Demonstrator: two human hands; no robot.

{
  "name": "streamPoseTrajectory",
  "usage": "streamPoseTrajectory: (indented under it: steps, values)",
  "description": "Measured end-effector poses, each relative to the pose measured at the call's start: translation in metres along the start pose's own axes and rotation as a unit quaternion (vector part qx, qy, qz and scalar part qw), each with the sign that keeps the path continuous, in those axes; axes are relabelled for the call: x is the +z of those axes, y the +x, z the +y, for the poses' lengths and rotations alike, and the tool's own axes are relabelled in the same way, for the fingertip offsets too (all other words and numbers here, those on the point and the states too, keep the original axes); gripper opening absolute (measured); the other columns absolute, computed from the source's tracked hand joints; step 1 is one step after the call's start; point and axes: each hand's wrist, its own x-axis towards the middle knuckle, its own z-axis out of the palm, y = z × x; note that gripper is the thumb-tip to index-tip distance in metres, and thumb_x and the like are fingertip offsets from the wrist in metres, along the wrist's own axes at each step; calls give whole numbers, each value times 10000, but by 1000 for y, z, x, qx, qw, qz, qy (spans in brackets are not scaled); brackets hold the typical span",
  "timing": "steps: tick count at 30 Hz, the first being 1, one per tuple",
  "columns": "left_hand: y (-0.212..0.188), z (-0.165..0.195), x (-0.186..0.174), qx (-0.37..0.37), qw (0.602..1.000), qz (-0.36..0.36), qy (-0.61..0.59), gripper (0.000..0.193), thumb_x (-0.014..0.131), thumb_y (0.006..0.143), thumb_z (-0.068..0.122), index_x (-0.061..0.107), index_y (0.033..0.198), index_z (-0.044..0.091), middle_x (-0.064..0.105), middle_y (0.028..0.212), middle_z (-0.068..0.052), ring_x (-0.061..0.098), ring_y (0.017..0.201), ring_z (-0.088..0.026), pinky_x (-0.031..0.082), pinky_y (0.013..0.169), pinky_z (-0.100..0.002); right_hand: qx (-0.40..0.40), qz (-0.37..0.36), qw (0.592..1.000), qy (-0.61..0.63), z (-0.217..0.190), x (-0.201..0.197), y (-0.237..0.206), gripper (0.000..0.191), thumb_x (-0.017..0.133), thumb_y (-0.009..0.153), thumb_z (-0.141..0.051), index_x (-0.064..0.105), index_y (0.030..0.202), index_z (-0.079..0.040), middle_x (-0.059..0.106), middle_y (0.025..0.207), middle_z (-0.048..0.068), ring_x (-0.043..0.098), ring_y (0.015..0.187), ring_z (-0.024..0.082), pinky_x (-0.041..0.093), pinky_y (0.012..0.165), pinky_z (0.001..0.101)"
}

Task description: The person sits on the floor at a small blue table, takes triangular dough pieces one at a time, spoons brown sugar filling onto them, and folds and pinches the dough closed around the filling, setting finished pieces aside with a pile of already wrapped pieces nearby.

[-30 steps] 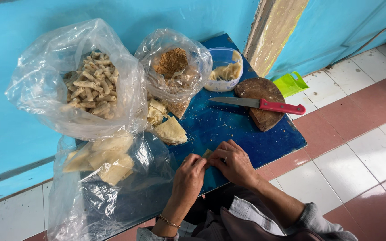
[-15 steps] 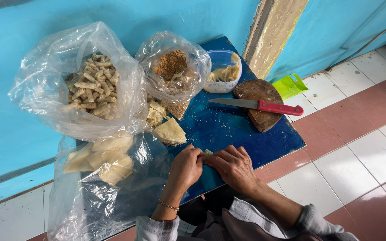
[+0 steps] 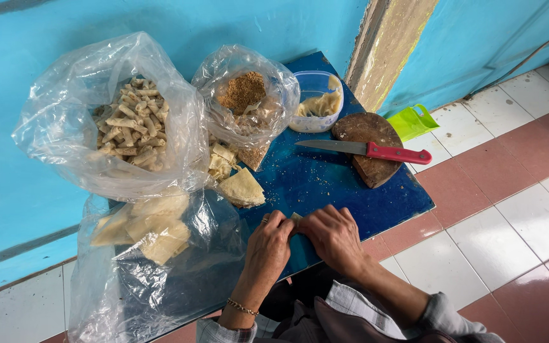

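My left hand (image 3: 269,246) and my right hand (image 3: 329,234) meet at the near edge of a blue table (image 3: 325,184), both pinched on a small pale pastry piece (image 3: 295,218) that is mostly hidden between the fingers. Just beyond the hands lies a stack of triangular pastry sheets (image 3: 241,187). A clear bag of finished rolled pastries (image 3: 131,124) stands at the left. Behind it to the right is a bag of brown crumbly filling (image 3: 244,93).
A red-handled knife (image 3: 366,150) rests on a round wooden board (image 3: 368,141). A clear tub (image 3: 318,101) sits at the back, a green dustpan (image 3: 412,121) on the tiled floor. More pastry sheets (image 3: 147,225) lie inside a flat plastic bag at the left.
My hands have kept working the small pastry piece at the table's near edge, fingers shifting slightly closer together. Nothing else has moved.
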Motion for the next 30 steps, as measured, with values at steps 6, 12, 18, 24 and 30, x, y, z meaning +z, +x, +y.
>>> streamPoseTrajectory:
  steps: [6,12,18,24,30]
  values:
    - [13,-5,-10,-63,993,-70,-71,49,675,930,63,719,913,51,595,897,-81,643,896,-249,557,773,-381,-12,-37,999,-1,-1,-7,1,113,765,870,-273,746,928,-178,695,848,-47,554,747,169,377,655,362]
    - [-2,-6,-2,-9,998,-17,-60,266,676,886,-11,663,1150,-32,627,1010,-136,668,961,-281,582,762,-353,-19,-56,998,-5,10,-1,9,125,769,868,-257,764,970,-186,694,867,-40,578,784,166,422,658,353]
    - [4,-10,3,-18,999,-40,-32,139,688,910,9,694,1047,-17,636,978,-119,685,941,-265,590,782,-343,-47,21,999,-7,6,-10,7,276,777,820,-289,759,1032,-113,698,973,38,589,832,203,425,655,351]
    - [21,-8,-8,-109,986,-110,-60,59,677,965,78,701,956,25,615,939,-112,671,896,-282,564,776,-402,-48,-13,999,14,9,-5,12,152,780,859,-264,775,980,-173,731,958,-30,593,805,164,414,654,346]
    - [11,-3,-4,-29,997,-38,-52,183,694,901,26,655,1075,-17,607,999,-140,662,966,-305,576,784,-393,-42,-59,997,-2,13,-7,16,122,765,855,-222,784,969,-181,724,921,-39,590,831,169,416,675,352]
